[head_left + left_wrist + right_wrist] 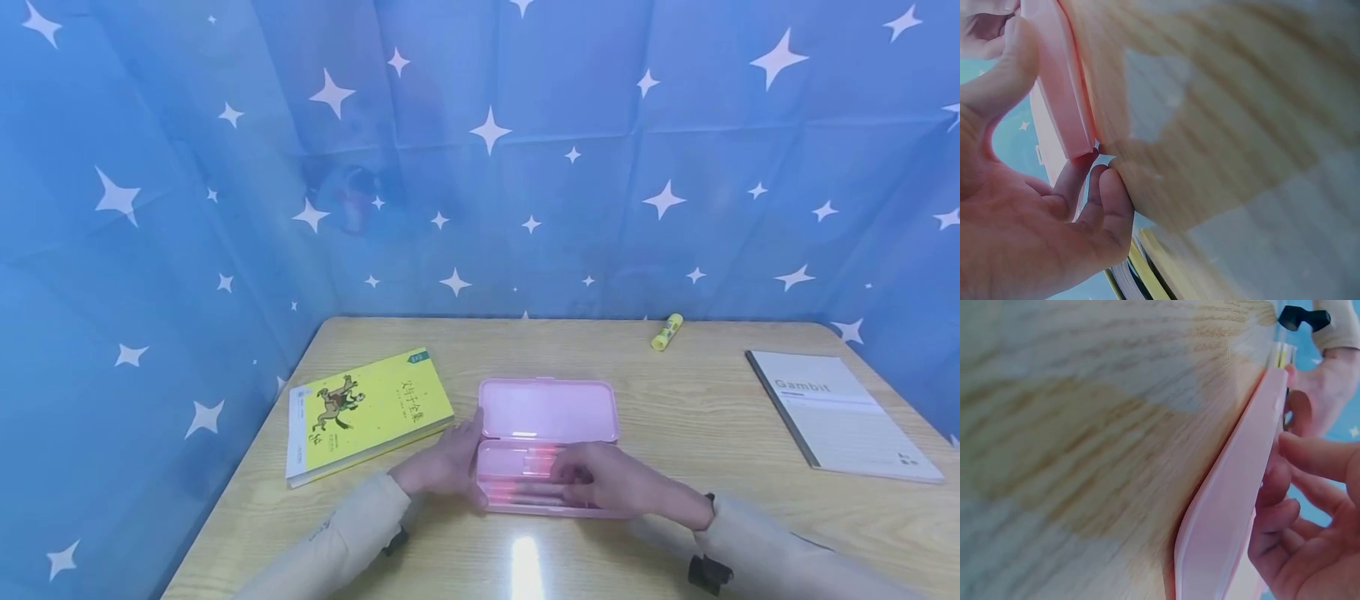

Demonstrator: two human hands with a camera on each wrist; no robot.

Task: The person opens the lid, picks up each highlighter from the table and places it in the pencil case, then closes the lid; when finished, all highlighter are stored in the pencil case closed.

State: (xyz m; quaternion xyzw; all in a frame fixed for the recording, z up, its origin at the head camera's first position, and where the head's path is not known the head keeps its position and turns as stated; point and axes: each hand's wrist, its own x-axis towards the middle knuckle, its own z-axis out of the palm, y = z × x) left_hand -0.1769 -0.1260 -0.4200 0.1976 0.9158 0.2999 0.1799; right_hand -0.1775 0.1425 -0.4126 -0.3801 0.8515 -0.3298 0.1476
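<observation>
A pink pencil case [547,408] lies on the table with its lid tipped back, away from me. Inside, pens with pinkish-red parts [501,492] lie in its front and back sections. My left hand [448,460] grips the case's left end, thumb at the front and fingers round the back corner in the left wrist view. Over the right half of the case, my right hand [611,479] reaches in with bent fingers among the pens. The case wall [1225,487] hides those fingertips in the right wrist view, so I cannot tell whether they pinch a pen.
A thick yellow book [371,412] lies left of the case, close to my left hand. Toward the back edge there is a yellow glue stick [667,332]. A pale notebook [843,414] with a dark spine lies at the right. Blue star-patterned cloth [487,208] hangs behind the table.
</observation>
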